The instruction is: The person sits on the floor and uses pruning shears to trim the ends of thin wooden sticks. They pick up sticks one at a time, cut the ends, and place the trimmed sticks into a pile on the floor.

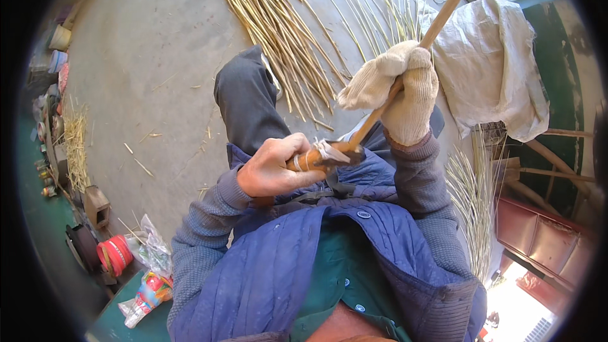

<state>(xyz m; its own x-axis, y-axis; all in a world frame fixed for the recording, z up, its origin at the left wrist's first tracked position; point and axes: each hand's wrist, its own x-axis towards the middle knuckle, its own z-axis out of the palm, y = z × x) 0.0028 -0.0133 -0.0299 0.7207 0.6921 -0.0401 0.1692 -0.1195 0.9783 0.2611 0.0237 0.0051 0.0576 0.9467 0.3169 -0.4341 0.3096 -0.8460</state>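
My bare left hand [275, 168] is closed round a short wooden-handled tool [308, 162]. White cloth or cord is bound about it, and a dark part shows at its right end. My right hand [405, 98], in a cream knitted glove, is wrapped round a long, slender wooden stick [448, 9]. The stick slants from the upper right, through the glove, down to the end of the tool in front of my lap. The stick's lower end meets the tool, but I cannot tell exactly how they fit together.
A bundle of long tan stalks [272, 31] lies on the concrete floor [158, 44]. A whitish woven sack [491, 66] is at the right, above more thin stalks [472, 202]. Red-orange reels [114, 255], a plastic bag [152, 247] and a small wooden box [96, 206] stand at the left.
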